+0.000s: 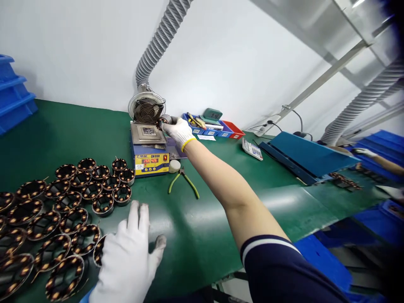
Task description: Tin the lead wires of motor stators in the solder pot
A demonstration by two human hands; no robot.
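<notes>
My right hand (178, 129), in a white glove with a yellow cuff, grips a copper-wound motor stator (162, 122). It holds the stator tilted at the right edge of the solder pot (150, 160), beside its square metal opening (148, 131). The pot's red display is lit. My left hand (128, 252), also gloved, has its fingers stretched and thumb apart, with nothing in it. It hovers over or rests on the front of the table; contact cannot be made out. It partly covers one stator (98, 251). Several more stators (73, 220) stand in rows to its left.
Green-handled cutters (183, 182) and a small white round container (174, 166) are beside the pot. An exhaust hood (147, 106) rises behind it. Farther right are parts bins (198, 130), a calculator (252, 149) and a blue panel (312, 155). Another person's gloved hand (364, 152) shows far right.
</notes>
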